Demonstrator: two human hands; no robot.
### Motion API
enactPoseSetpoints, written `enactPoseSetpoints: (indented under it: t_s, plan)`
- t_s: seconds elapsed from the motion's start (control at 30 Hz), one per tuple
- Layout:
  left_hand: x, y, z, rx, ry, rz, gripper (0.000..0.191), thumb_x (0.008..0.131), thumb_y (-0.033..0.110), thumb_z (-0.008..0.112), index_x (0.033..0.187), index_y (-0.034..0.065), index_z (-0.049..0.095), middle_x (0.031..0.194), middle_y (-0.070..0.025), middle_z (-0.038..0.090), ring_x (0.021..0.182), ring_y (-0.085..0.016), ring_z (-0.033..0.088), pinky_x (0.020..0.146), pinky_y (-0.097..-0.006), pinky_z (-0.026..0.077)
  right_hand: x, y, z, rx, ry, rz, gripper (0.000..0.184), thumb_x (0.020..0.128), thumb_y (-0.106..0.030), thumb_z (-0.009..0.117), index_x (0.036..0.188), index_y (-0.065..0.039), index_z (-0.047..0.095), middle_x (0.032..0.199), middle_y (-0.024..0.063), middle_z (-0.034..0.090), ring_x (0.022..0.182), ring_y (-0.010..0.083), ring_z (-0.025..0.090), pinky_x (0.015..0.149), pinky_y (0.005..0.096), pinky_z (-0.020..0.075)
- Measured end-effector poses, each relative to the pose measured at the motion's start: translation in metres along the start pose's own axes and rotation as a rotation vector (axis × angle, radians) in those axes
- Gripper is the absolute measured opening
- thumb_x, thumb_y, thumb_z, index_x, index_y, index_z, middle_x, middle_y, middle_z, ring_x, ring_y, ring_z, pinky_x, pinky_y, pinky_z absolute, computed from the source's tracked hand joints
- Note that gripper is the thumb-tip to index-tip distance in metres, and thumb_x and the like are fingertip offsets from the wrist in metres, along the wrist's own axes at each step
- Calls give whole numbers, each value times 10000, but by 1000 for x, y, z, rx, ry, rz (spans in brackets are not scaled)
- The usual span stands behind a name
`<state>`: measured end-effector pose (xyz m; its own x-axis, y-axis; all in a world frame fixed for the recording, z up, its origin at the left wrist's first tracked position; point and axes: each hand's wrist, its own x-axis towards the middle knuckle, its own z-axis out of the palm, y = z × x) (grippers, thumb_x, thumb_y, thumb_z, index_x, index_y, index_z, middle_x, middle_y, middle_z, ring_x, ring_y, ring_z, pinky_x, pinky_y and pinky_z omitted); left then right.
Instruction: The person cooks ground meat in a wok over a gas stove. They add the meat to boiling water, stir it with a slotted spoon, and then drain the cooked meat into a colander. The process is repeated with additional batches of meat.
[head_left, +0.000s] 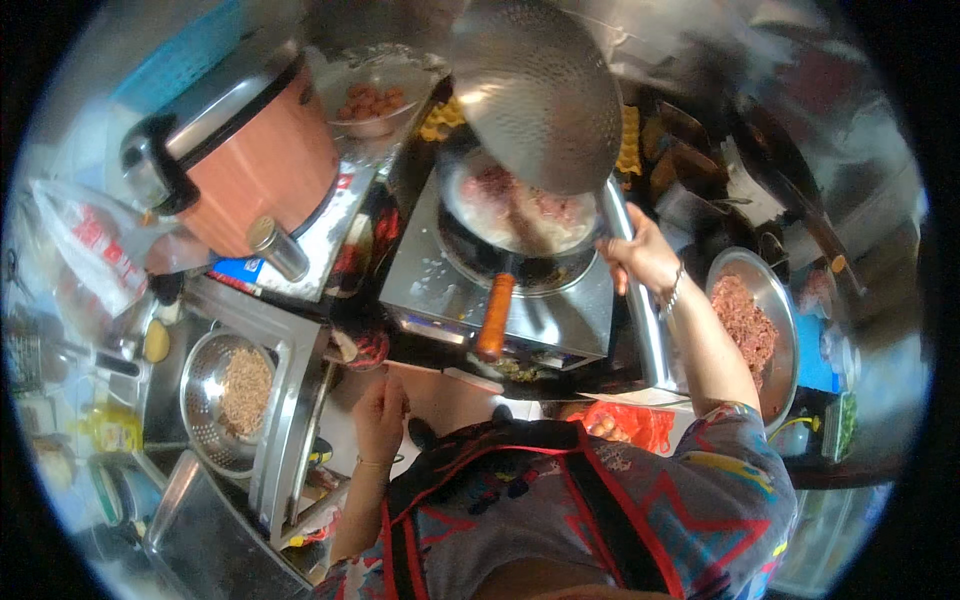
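My right hand (641, 251) grips the metal tube handle (637, 315) of a large perforated strainer (536, 97). The strainer's bowl is held above a wok (450, 225) and hides part of its far side. Pinkish meat (555, 208) lies in pale, cloudy liquid inside the wok. The wok's wooden handle (496, 319) points towards me, and a stainless-steel stove (416, 281) is under it. Low on the left, my left hand (380, 412) hangs by the counter edge with fingers curled, and nothing shows in it.
A steel bowl (787, 337) of minced meat stands at right. On the left are a copper-coloured cooker (259, 165), a shaker (279, 247) and a sink rim (289, 390) beside a colander (199, 375) of brown shreds. Meatballs fill a clear bowl (373, 124) behind. A red bag (637, 427) sits below.
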<state>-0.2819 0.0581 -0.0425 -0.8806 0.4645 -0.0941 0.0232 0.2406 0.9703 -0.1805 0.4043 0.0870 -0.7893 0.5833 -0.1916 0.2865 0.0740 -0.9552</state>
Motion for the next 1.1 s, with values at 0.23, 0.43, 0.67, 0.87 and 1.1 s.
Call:
enactPoseSetpoints:
  t_s: [0.23,0.43,0.67,0.87,1.1]
  plan:
    - [37,23,71,-14,-190,195,265,892,189,484,707,1,506,585,-46,502,550,-95,459,517,-252,388,53,66,-61,-290,287,156,475,719,10,548,1156,-22,364,549,37,470,369,113,456,303,273,407]
    - [77,11,72,-71,-247,299,201,889,163,493,818,-21,530,716,-51,543,660,-95,484,599,-243,405,5,47,-51,-366,-9,221,547,713,9,548,1225,-44,361,659,90,545,410,135,510,336,273,422]
    - [127,-28,134,-294,-536,-8,355,884,299,520,1068,-3,493,961,-24,552,816,-97,519,678,-248,448,43,62,-28,-830,168,189,548,699,-48,580,1212,-47,388,781,167,589,556,224,588,471,335,482]
    - [130,-35,153,-549,-780,-345,343,873,308,533,1079,43,465,856,-89,602,679,-152,571,558,-272,478,76,74,-56,-584,293,119,601,714,5,554,1259,-104,324,574,82,504,363,175,473,305,315,384]
    - [121,-20,152,-718,-709,-546,224,878,248,524,1006,71,474,816,-73,587,648,-151,556,523,-262,461,111,104,-81,-399,350,346,370,739,-37,537,1084,41,428,576,108,540,404,192,505,365,321,426]
